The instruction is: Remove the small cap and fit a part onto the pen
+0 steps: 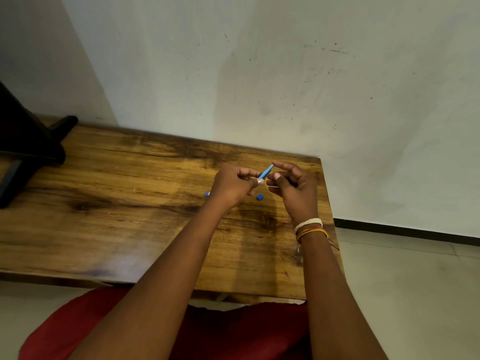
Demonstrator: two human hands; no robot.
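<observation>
My left hand [232, 187] grips the lower part of a slim blue pen-like barrel [265, 172], which points up and to the right above the wooden table [117, 203]. My right hand [296, 189] is curled beside it, the forefinger touching the barrel's top end and the thumb near its middle. A small blue cap-like piece [259, 196] lies on the table just below the hands. Another small blue piece [207, 194] shows at the left edge of my left hand, partly hidden.
A dark stand with a black base [31, 152] sits at the table's far left. A pale wall rises behind the table. The table's right edge [328, 203] lies just past my right hand, with tiled floor beyond it. Thread bands circle my right wrist.
</observation>
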